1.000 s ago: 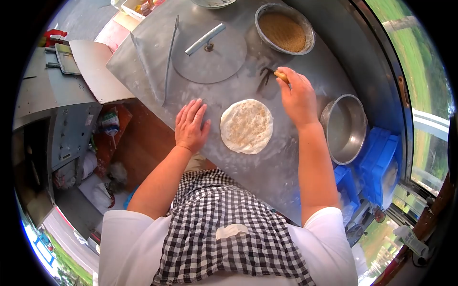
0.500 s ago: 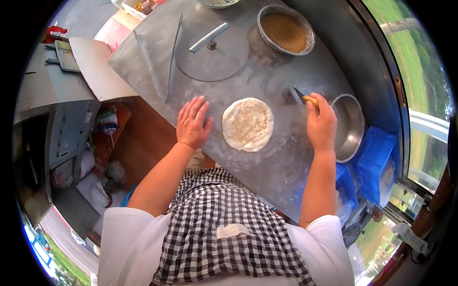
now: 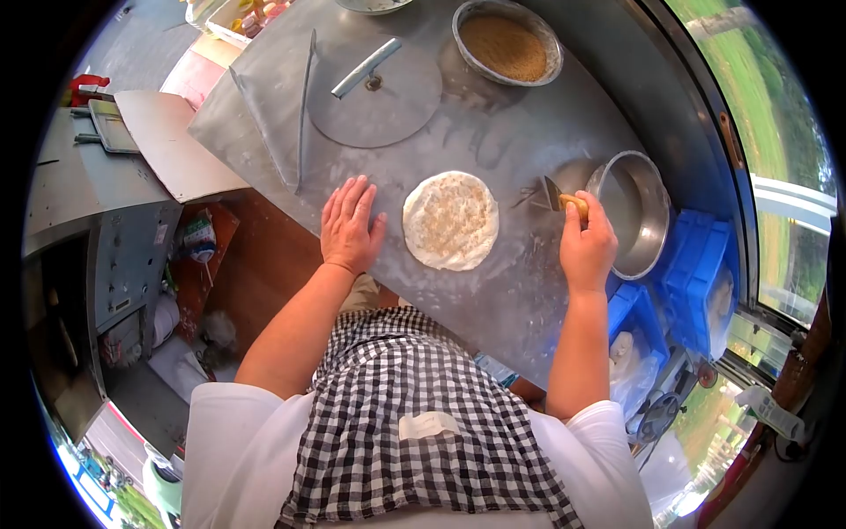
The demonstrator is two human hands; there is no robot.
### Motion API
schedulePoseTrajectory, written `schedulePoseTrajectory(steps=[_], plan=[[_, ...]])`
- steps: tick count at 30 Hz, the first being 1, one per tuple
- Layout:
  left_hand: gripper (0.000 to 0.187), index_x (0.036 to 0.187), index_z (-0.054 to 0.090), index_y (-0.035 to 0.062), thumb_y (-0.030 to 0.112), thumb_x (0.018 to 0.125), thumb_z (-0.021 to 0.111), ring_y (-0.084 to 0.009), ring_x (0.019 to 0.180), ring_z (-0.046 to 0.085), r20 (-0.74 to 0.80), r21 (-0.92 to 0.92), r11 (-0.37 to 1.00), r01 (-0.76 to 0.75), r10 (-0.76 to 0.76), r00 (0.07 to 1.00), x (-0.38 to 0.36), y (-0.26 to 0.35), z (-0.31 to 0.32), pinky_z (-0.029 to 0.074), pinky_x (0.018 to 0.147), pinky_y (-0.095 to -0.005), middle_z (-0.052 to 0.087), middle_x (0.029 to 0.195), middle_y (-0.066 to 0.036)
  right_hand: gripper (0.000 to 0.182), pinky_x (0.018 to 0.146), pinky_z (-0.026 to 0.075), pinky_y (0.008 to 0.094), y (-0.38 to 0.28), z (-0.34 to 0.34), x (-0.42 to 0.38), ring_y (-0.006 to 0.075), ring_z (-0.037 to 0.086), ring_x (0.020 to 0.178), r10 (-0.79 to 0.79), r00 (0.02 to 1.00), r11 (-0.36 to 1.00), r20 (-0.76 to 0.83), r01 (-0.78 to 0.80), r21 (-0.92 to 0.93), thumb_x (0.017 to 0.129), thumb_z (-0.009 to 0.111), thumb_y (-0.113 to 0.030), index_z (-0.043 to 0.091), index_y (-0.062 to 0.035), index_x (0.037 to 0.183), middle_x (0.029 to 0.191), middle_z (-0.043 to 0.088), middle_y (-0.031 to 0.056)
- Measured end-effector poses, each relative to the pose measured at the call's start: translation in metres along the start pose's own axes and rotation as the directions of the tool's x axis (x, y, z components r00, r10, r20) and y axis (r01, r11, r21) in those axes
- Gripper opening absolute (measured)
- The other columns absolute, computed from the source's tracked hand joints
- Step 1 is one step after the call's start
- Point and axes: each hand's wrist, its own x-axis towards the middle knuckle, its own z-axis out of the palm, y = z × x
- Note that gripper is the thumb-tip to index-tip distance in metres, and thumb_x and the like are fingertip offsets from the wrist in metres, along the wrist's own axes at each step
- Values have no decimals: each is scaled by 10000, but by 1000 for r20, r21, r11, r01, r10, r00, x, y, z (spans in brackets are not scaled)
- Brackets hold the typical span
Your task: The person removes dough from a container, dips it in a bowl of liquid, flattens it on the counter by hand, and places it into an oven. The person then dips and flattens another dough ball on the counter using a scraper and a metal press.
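Observation:
A flat round of pale dough, dusted with light brown crumbs or powder, lies on the metal worktop. To its left, my left hand rests palm down near the worktop's edge, fingers stretched out, holding nothing. On the other side, my right hand grips a scraper by its wooden handle. The scraper's metal blade points up and left, apart from the dough. Just right of that hand stands a metal basin.
A bowl of brown powder stands at the back. A round metal lid with a bar handle lies left of it, beside thin metal strips. Blue crates stand at the right.
My right hand has come slightly lower and turned, so the scraper's blade shows broader. The left hand stays beside the dough. The whole view has shifted a little.

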Motion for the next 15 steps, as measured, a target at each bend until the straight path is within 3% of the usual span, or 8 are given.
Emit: schedulePoseTrajectory(steps=[5,8,12,13,15], plan=[[523,1441,598,105,267,951,685,-281,1487,456,4,-3,1000,-13,13,1000,-1,-2,0,314,1245,-464,539,1561,-83,245,848,566,433,-35,7,-24,331,722,933,-101,991,994,86,97,45,936,741,-90,711,-54,1176,1010,765,132],[518,1440,600,105,273,957,681,-284,1491,450,11,1,1000,-14,14,1000,-1,-2,0,313,1246,-465,536,1563,-83,246,835,569,415,-51,6,-30,318,728,913,-35,998,978,57,22,206,929,744,-75,712,-52,1173,1018,768,131],[502,1417,616,97,262,949,695,-292,1473,468,0,-38,999,-5,5,1000,0,-4,-2,316,1241,-469,560,1536,-83,231,872,580,369,-39,-13,-31,294,753,962,111,994,970,3,-109,219,966,720,-84,708,-31,1191,1058,776,140],[497,1407,622,93,249,942,703,-296,1457,483,-3,-73,997,-6,6,1000,2,-5,-2,328,1233,-473,570,1522,-85,220,874,585,350,-30,-15,-33,238,755,974,162,987,951,-17,-152,269,997,703,-97,706,-19,1203,1082,778,127],[486,1386,632,86,222,928,719,-304,1425,513,-5,-140,990,-5,4,1000,3,-8,-4,350,1218,-481,591,1494,-90,221,867,588,346,-10,-21,-41,201,742,968,241,969,930,-61,-212,300,1009,700,-103,703,-6,1207,1093,777,111]])
